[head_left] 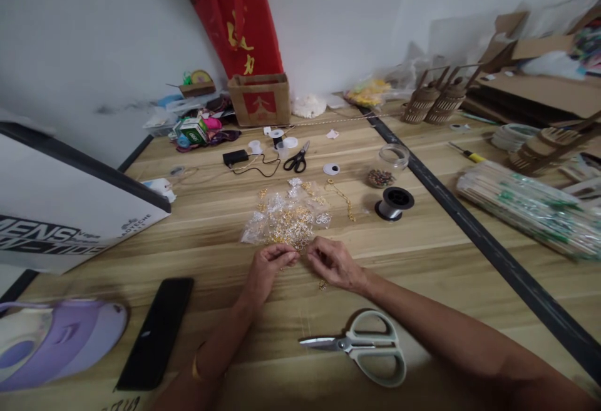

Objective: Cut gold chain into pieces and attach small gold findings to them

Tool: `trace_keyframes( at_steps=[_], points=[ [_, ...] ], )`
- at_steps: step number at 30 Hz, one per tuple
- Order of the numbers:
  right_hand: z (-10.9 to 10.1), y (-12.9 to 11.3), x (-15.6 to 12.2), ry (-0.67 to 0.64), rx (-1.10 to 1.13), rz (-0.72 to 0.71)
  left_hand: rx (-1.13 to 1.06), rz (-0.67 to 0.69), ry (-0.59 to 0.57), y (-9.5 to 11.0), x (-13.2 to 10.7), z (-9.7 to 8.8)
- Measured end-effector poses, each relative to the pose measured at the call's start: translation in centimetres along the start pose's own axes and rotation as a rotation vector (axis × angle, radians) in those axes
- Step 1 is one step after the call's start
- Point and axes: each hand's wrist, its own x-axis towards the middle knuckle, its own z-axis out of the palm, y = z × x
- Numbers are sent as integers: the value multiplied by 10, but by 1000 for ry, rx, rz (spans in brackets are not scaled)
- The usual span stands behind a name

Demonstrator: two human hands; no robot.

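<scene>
My left hand [272,267] and my right hand [335,262] are close together over the wooden table, just in front of a heap of small gold and silver jewelry findings [293,220] in clear bags. Fingers of both hands are pinched, the tips nearly meeting. Whatever lies between them is too small to make out. A small gold-coloured piece [322,284] shows just below my right hand. Nearer to me lie large scissors [359,345] with pale handles, blades pointing left. Behind the heap, a gold chain [345,198] rests on the wood.
A wire spool [394,203], a tub of beads [381,177] and black scissors [297,158] stand or lie beyond the heap. At left are a black phone [154,334] and a purple-white appliance [70,342]. Bagged sticks [526,207] lie right of a dark strip [451,201].
</scene>
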Motion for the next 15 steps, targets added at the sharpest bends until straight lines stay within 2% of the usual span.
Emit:
trace_keyframes(
  at_steps=[6, 15],
  points=[
    [-1, -2, -1, -27, -74, -98, -217, -104, 31, 0, 0, 3],
    [0, -3, -1, -37, -143, -155, -183, -57, 13, -5, 0, 2]
  ],
)
